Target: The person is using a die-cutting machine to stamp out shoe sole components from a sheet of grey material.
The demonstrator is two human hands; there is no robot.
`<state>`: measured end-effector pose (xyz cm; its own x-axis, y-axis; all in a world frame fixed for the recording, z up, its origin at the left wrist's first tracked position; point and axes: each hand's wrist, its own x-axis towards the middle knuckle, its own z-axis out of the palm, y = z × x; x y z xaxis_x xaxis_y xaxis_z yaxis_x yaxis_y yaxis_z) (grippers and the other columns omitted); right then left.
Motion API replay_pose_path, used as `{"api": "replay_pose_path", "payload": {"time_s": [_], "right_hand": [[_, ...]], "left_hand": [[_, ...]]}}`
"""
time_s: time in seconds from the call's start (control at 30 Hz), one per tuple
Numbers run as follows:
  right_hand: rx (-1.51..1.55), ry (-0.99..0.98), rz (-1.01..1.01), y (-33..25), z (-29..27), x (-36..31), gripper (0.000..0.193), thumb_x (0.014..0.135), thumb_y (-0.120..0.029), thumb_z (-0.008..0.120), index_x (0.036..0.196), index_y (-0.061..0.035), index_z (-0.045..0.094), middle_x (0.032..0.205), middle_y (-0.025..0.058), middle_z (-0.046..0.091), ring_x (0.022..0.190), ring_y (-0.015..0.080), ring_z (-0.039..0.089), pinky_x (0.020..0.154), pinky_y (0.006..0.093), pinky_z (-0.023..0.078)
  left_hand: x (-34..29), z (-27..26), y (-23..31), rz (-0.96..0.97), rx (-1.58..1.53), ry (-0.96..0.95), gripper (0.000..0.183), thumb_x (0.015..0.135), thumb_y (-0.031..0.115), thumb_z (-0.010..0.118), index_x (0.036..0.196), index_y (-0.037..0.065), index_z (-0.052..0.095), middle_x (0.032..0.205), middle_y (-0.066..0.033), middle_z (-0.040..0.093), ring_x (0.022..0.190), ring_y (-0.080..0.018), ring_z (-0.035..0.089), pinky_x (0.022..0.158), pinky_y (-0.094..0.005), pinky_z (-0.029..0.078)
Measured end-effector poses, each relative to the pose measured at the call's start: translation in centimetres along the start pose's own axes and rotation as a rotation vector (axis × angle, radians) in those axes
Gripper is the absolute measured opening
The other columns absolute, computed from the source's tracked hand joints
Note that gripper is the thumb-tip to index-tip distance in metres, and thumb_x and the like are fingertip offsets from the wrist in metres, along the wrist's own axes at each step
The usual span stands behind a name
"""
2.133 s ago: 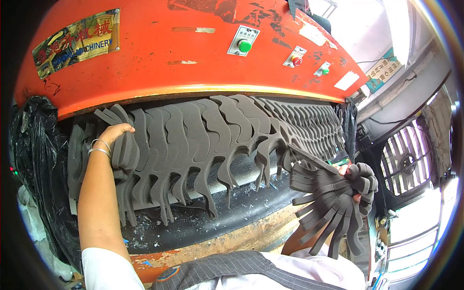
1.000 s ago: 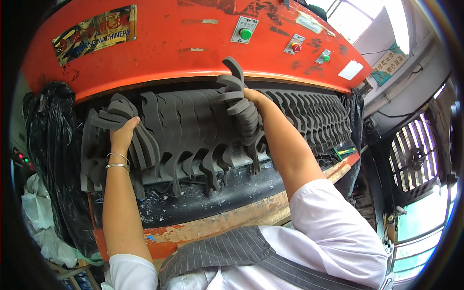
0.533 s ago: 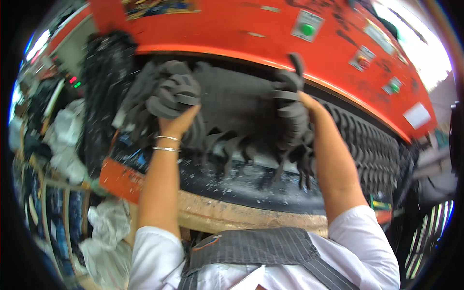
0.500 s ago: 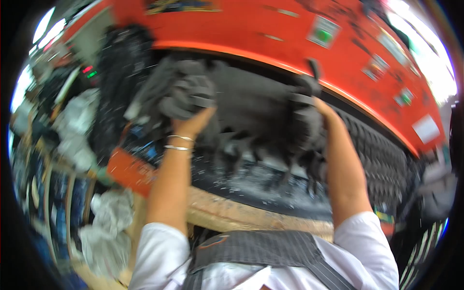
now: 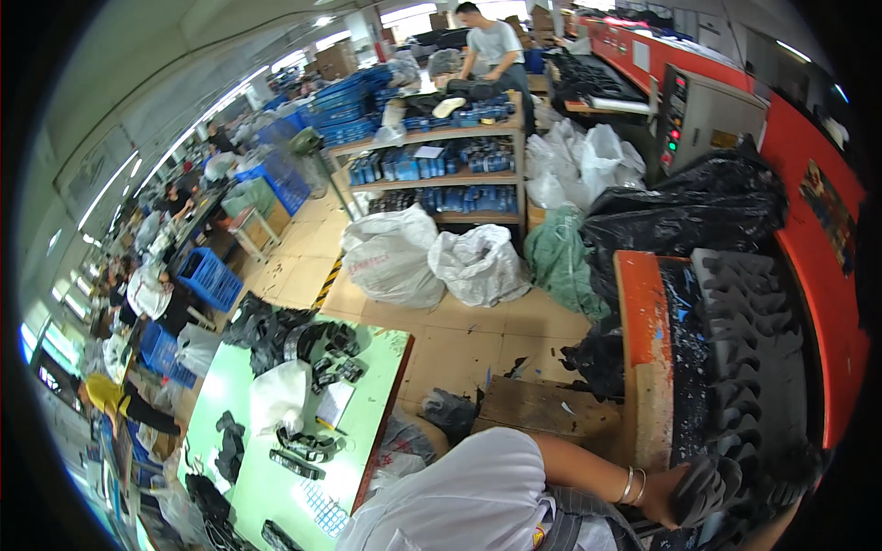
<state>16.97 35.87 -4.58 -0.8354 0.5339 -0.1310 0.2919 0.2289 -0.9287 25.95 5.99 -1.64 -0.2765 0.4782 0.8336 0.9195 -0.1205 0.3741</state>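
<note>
Charcoal-grey foam strips [image 5: 703, 496] are in the left grip [image 5: 663, 496], behind which shine silver bangles [image 5: 634, 485] and a white sleeve [image 5: 464, 477]. Just beyond the grip, the black bed surface [image 5: 682, 367] is flecked blue and white, its rail [image 5: 640, 294] chipped orange. Machine housing [image 5: 799, 147] to the grip's right is orange-red. Well left of the grip, the worktop [image 5: 367, 404] is mint green with a dark red edge; farther off, floor tape [image 5: 328, 283] runs in yellow-and-black stripes, and crates [image 5: 209, 278] are blue.

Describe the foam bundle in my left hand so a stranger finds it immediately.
Find the red machine at the right edge; follow its wavy grey strips down. There, the foam bundle is gripped by your left hand, whose wrist wears silver bangles.
</note>
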Motion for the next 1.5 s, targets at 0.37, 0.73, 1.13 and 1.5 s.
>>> {"api": "replay_pose_path", "payload": {"time_s": [0.37,0.73,1.13,1.5], "right_hand": [[0.244,0.055,-0.100,-0.5,-0.5,-8.6,0.034,0.085,-0.035,0.058,0.108,-0.0102,0.062,0.107,0.0132,0.060,0.100,0.0294,0.058,0.086,0.0454,0.049],[0.811,0.260,-0.190,3.5,-13.4,-29.2,0.034,0.085,-0.033,0.059,0.110,-0.0097,0.061,0.111,0.0152,0.058,0.103,0.0308,0.057,0.087,0.0472,0.049],[1.002,1.076,-0.738,14.6,-41.4,-67.9,0.035,0.085,-0.031,0.059,0.112,-0.0092,0.060,0.116,0.0172,0.055,0.106,0.0322,0.055,0.087,0.0492,0.049],[1.042,1.240,-1.067,17.4,-44.9,-86.4,0.036,0.084,-0.030,0.060,0.114,-0.0087,0.059,0.120,0.0192,0.053,0.108,0.0335,0.054,0.088,0.0511,0.049]], "left_hand": [[-5.0,0.4,3.1,-0.758,-0.439,0.003,0.047,0.071,0.025,0.071,0.112,0.008,0.055,0.117,-0.0107,0.055,0.110,-0.0264,0.054,0.101,-0.0376,0.039],[-4.7,3.0,1.9,-0.803,0.353,-0.246,0.067,0.071,0.056,0.066,0.117,0.009,0.055,0.119,-0.0097,0.055,0.113,-0.0240,0.052,0.098,-0.0363,0.041],[15.6,15.2,26.6,-0.338,-0.239,-0.552,0.051,0.081,0.024,0.073,0.124,0.002,0.055,0.126,-0.0060,0.057,0.116,-0.0218,0.052,0.104,-0.0366,0.036],[15.4,57.3,60.4,-0.888,-1.740,-1.181,0.036,0.081,0.026,0.071,0.106,0.001,0.062,0.094,-0.0098,0.067,0.081,-0.0227,0.065,0.078,-0.0341,0.052]]}}
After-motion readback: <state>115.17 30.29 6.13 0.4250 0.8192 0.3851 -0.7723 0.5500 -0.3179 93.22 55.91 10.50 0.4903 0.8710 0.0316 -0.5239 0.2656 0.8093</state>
